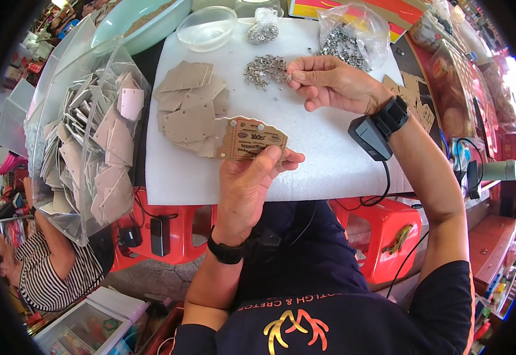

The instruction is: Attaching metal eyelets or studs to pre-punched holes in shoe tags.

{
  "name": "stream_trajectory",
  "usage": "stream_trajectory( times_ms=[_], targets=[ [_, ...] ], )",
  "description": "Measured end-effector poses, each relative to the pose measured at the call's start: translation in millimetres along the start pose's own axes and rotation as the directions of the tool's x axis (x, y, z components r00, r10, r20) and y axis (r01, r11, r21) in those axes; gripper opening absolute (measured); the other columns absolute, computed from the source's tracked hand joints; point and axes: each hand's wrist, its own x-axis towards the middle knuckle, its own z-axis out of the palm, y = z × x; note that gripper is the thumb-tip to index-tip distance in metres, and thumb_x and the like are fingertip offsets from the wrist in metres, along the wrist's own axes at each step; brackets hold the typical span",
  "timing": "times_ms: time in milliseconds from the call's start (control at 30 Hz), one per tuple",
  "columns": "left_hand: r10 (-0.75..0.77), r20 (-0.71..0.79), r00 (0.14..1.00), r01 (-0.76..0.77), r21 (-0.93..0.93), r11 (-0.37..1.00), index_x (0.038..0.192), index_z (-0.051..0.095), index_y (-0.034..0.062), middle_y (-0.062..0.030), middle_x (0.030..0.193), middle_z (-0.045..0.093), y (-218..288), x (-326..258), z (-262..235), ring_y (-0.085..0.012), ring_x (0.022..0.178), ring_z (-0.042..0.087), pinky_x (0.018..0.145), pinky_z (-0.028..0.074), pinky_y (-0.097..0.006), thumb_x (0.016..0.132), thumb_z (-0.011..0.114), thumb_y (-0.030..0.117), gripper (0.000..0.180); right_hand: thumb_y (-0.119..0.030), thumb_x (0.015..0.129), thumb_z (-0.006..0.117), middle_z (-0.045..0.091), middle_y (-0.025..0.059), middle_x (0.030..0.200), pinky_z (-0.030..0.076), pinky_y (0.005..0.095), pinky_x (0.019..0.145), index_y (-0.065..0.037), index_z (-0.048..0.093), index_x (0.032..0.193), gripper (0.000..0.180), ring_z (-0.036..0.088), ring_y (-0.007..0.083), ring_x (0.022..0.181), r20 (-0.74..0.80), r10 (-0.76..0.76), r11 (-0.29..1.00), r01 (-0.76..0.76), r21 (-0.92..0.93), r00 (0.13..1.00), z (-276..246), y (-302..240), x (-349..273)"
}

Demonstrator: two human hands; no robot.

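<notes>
My left hand (247,180) grips a brown printed cardboard card (249,139) by its lower right part, thumb on the printed face. Along the card's wavy upper edge sit small round silver spots. My right hand (338,84) is closed in a pinch, with what looks like a small metal piece at the fingertips, its exact shape hidden. Just left of those fingertips lies a loose pile of small silver metal pieces (262,72). A spread stack of plain grey-brown cards (188,112) with small holes lies left of the held card and partly behind it.
A clear plastic bin (134,59) of similar cards stands left of the white foam board (329,171). Behind are a clear round bowl (207,29), a small bag of metal pieces (263,32) and a larger open one (352,35). Red stools (382,236) stand below; another person sits at left.
</notes>
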Motion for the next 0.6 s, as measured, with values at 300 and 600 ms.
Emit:
stream_trajectory(
  times_ms=[300, 600],
  targets=[
    [-0.001, -0.008, 1.0, 0.001, 0.003, 1.0, 0.107, 0.062, 0.0016, -0.0117, 0.091, 0.069, 0, -1, 0, -0.0276, 0.089, 0.068, 0.081, 0.054, -0.038, 0.094, 0.056, 0.008, 0.016, -0.019, 0.095, 0.061, 0.062, -0.0026, 0.089, 0.054, 0.0252, 0.066, -0.004, 0.061, 0.109, 0.021, 0.055, 0.0044, 0.072, -0.172, -0.063, 0.97, 0.021, -0.241, 0.983, 5, 2, -3],
    [0.039, 0.066, 0.997, -0.039, -0.01, 0.999, 0.109, 0.062, 0.0018, -0.0124, 0.094, 0.069, -5, -1, -7, -0.0295, 0.089, 0.068, 0.082, 0.053, -0.04, 0.094, 0.056, 0.006, 0.017, -0.014, 0.091, 0.064, 0.063, -0.0002, 0.079, 0.05, 0.0227, 0.06, -0.003, 0.067, 0.098, 0.013, 0.056, 0.0073, 0.065, -0.19, -0.233, 0.601, -0.012, -0.799, 0.954, 37, 1, 0]
  ],
)
